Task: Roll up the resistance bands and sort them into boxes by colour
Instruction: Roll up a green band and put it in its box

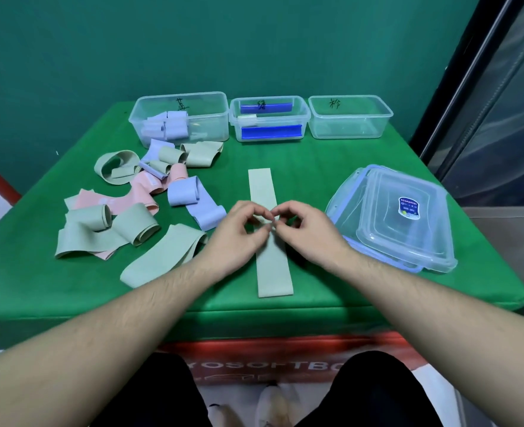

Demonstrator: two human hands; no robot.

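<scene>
A long pale green band (262, 188) lies flat down the middle of the green table. My left hand (239, 234) and my right hand (305, 231) meet over its middle, fingers curled and pinching the band between them. A heap of loose green, pink and lilac bands (140, 198) lies to the left. Three clear boxes stand at the back: the left box (180, 117) holds rolled lilac bands, the middle box (270, 120) holds blue strips, and the right box (350, 117) has nothing in it.
A stack of clear lids (405, 217) with blue clips lies at the right of the table. The green table's front edge (254, 315) is just below my forearms. A dark door frame stands at the far right.
</scene>
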